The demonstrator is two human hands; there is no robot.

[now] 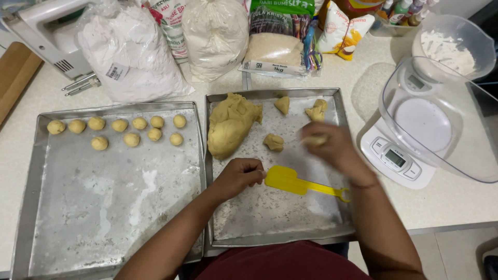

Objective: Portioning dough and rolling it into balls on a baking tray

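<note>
While the right hand [334,148] is blurred, its fingers can be seen pinched around a small piece of dough [314,139], held just above the right tray [340,111]. The left hand [239,176] is curled into a loose fist on the same tray, and whether it pinches anything inside cannot be told; its knuckles sit just beside the blade of a yellow spatula [298,182], which lies flat on the floured metal with its handle pointing right. Further up this tray lie a large lump of dough [231,124] at the left, a small torn piece [274,142] near the middle, and two more pieces [282,105] [317,110] close to the far rim. The left tray [111,207] adjoins it and carries eleven rolled dough balls [132,139] in two rows along its far edge. A kitchen scale [397,155] with a clear bowl [441,119] stands to the right, and bags of flour [129,52] stand behind the trays.
</note>
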